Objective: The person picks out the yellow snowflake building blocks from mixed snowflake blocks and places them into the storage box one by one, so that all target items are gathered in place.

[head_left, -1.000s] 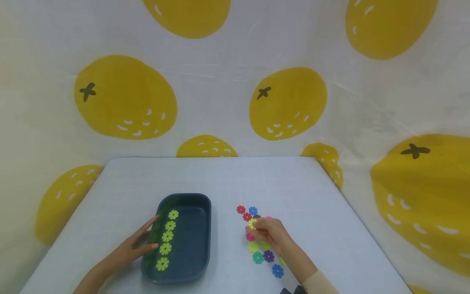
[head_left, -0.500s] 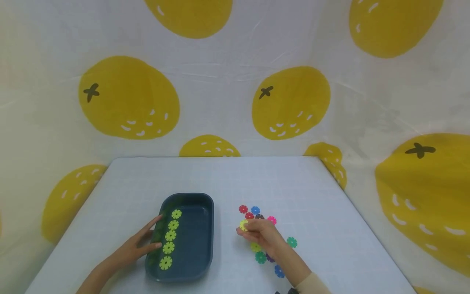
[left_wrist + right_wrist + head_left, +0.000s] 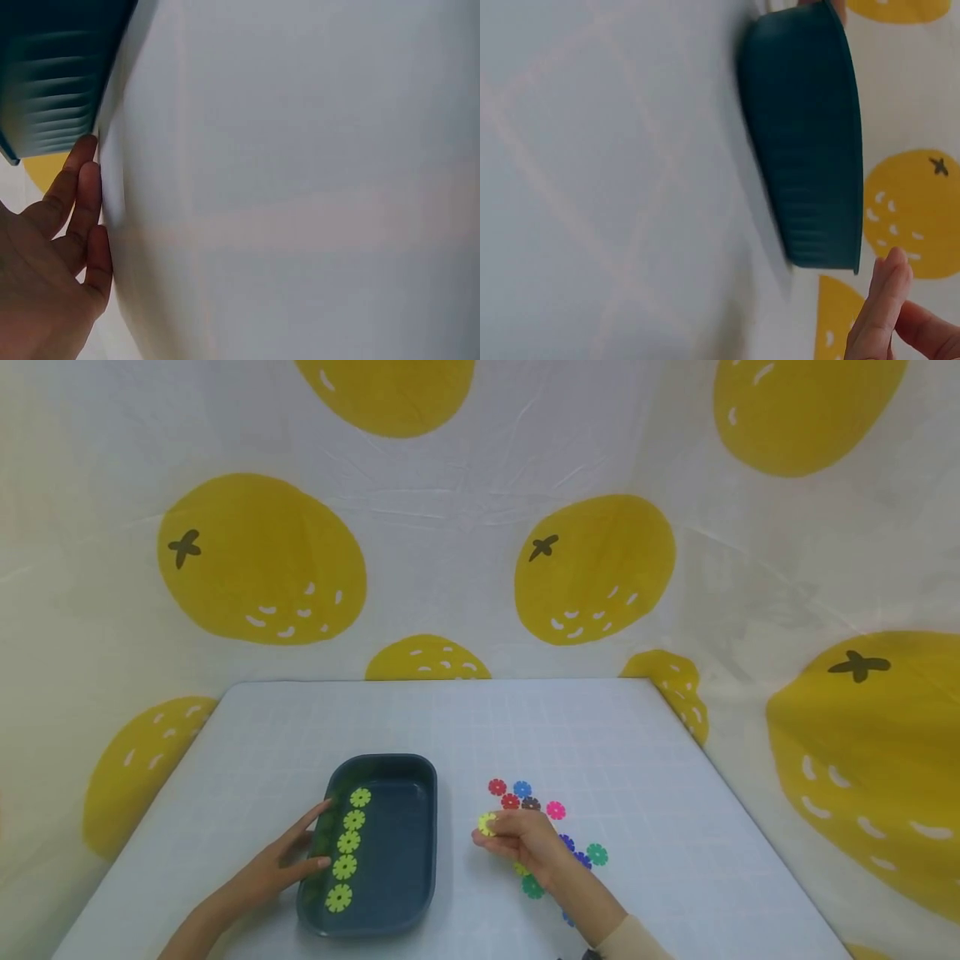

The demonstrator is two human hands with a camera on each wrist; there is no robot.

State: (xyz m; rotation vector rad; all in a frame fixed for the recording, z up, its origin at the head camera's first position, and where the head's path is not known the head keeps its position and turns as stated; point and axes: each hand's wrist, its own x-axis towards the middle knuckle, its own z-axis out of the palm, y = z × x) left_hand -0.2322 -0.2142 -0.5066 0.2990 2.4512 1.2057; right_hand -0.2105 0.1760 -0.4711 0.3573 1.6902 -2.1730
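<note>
A dark teal tray (image 3: 396,864) stands on the white table, with several yellow notched flower discs (image 3: 348,842) in a line along its left side. My left hand (image 3: 272,866) rests at the tray's left edge, thumb at the rim; in the left wrist view its straight fingers (image 3: 88,187) lie at the tray's ribbed outer wall. Between thumb and fingers, my right hand (image 3: 528,842) pinches one more yellow flower disc (image 3: 486,824), held right of the tray. The disc is hidden in the right wrist view, where my right hand (image 3: 889,315) shows beyond the tray's end.
Loose flower discs lie around and under my right hand: red (image 3: 497,787), blue (image 3: 522,788), black (image 3: 530,803), pink (image 3: 556,810) and green (image 3: 597,854) among them, some partly covered. Behind the table (image 3: 450,718) hangs a fruit-printed cloth (image 3: 450,552).
My right hand has moved left from the loose discs toward the tray, carrying the yellow flower disc and uncovering purple discs behind it. My left hand keeps its place on the tray.
</note>
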